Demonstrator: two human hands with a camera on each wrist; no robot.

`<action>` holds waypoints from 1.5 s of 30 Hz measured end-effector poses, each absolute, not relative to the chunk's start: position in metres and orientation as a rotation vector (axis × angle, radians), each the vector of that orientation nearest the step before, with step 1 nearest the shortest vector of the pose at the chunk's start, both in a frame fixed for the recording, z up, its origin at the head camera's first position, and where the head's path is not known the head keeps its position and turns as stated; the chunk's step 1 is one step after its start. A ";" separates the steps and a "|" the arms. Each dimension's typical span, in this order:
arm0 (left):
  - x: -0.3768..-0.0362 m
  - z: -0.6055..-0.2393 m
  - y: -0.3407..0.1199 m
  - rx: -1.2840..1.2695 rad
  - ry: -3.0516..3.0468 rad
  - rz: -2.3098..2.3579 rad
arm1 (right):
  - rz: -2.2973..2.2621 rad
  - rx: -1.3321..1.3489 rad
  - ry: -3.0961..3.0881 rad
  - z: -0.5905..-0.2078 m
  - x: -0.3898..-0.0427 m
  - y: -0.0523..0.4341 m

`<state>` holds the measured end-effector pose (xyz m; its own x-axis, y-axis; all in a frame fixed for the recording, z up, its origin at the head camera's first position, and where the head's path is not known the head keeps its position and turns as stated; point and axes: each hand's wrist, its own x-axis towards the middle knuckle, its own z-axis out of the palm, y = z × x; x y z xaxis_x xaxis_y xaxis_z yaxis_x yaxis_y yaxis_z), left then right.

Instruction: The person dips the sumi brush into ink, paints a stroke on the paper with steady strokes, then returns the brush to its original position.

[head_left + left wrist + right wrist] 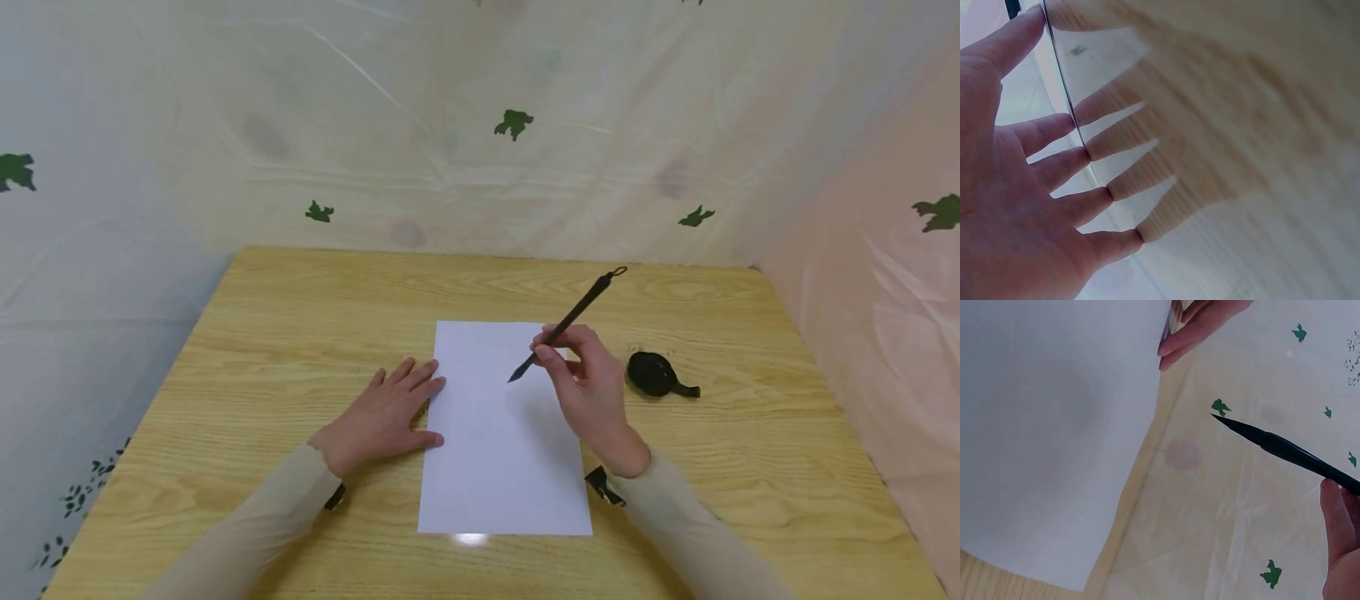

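Observation:
A blank sheet of white paper (495, 467) lies on the wooden table. My left hand (384, 419) rests flat with spread fingers, its thumb and fingertips on the paper's left edge. In the left wrist view the left palm (1016, 212) faces the glossy tabletop, which mirrors the fingers. My right hand (596, 400) pinches a dark writing brush (573, 315) over the paper. The brush slants, its black pointed tip down and to the left, its hanging loop up. In the right wrist view the brush tip (1235, 427) stands apart from the paper (1054, 425).
A small black ink dish (651, 374) with a short handle sits on the table (300, 308) to the right of the paper. Pale curtains (420, 125) with green leaf-like shapes hang behind the table and at both sides. Dark straps show at both wrists.

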<state>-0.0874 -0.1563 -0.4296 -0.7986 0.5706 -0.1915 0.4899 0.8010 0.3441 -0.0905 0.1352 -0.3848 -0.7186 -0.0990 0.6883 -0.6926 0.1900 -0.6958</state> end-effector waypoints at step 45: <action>-0.089 -0.431 -0.154 0.756 2.699 0.390 | 1.525 0.945 -2.208 -0.412 -0.088 0.060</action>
<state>-0.0892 -0.1536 -0.4306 -0.8127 0.5395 -0.2202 0.4552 0.8236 0.3383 -0.0875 0.0605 -0.4122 -0.7403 -0.3473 0.5756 -0.6613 0.2222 -0.7165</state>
